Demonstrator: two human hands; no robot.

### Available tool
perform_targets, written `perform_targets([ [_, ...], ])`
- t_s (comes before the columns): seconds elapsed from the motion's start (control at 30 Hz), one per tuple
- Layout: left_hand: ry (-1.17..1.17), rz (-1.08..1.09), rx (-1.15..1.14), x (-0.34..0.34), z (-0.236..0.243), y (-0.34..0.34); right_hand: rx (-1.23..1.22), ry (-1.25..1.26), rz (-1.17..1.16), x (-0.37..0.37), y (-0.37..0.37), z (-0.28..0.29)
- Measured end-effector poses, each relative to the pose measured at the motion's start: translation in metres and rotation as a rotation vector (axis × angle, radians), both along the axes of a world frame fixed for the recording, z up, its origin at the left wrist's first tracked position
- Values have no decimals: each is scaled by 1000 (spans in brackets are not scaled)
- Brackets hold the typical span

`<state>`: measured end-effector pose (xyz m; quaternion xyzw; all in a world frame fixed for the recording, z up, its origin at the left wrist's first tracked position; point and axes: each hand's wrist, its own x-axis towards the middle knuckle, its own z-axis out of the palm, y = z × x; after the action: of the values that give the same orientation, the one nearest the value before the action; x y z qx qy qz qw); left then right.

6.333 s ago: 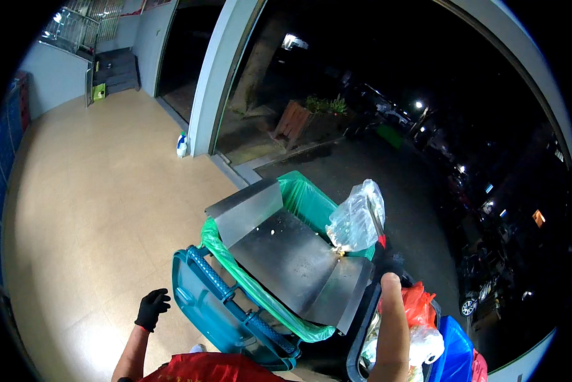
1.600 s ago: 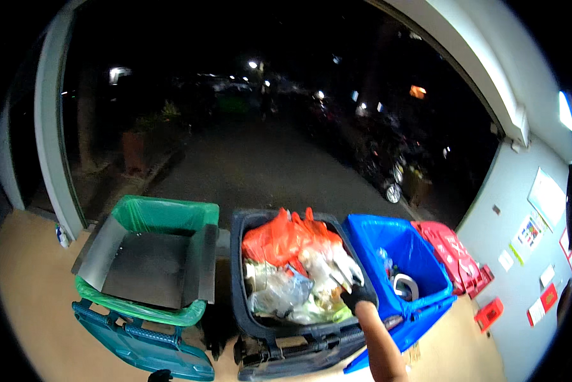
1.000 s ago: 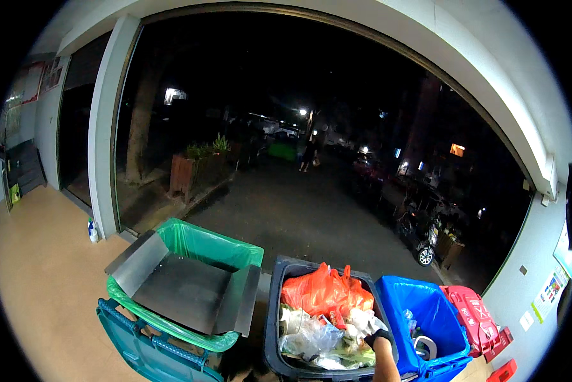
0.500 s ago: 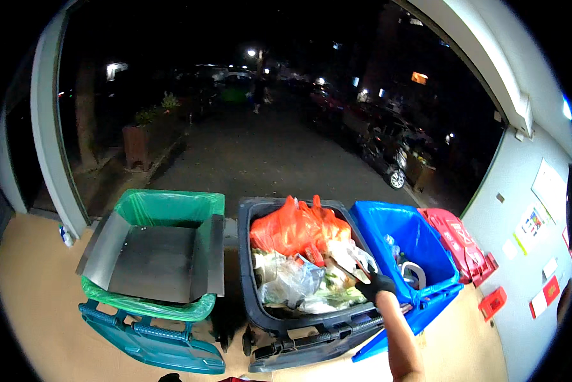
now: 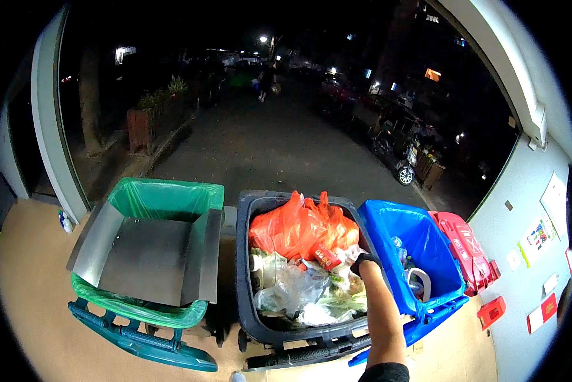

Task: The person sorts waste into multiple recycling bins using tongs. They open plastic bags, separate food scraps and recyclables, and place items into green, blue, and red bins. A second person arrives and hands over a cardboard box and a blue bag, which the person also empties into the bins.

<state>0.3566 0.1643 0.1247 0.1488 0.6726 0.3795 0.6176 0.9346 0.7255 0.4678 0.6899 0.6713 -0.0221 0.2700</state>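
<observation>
Beige floor [image 5: 31, 267], dark road [image 5: 216, 153] outside: right hand [image 5: 365, 260] among the rubbish [image 5: 305, 267]

The work looks under way, not finished: the black-gloved right hand is down inside the black bin [image 5: 244, 267], at the side next to the blue bin [image 5: 419, 219]. Its fingers are mostly hidden, so I cannot tell how far they are curled or whether they have hold of anything. The left hand is out of view. The tray [image 5: 149, 254] across the green bin [image 5: 171, 194] carries only pale specks, so little seems left there; the black bin is well filled, and how much of it needs handling cannot be judged.

The rubbish is loose and mixed. A plump, creased orange bag [image 5: 295, 223] sits at the far side, a crumpled clear bag [image 5: 292, 286] nearer, with a red packet [image 5: 326, 257] between and pale green scraps [image 5: 343, 304] in front.
</observation>
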Motion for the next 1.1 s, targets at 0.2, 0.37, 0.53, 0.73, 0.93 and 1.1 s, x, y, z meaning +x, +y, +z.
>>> perform_targets([
  [0.2,33,-67,30,7,-17,-28,129,138,-138,35,-43,32],
  [0.37,-2,37,63,0,-40,-41,273,199,-249,52,-78,70],
  [0.53,-125,102,59,6,-61,-72,394,221,-70,-12,-87,53],
  [0.73,-258,128,70,20,-80,-132,379,44,-85,-21,-58,-14],
  [0.93,-197,187,98,21,-81,-164,312,109,38,-14,-52,0],
  [1.1,-134,167,-74,15,-75,-159,339,327,-196,6,-112,69],
])
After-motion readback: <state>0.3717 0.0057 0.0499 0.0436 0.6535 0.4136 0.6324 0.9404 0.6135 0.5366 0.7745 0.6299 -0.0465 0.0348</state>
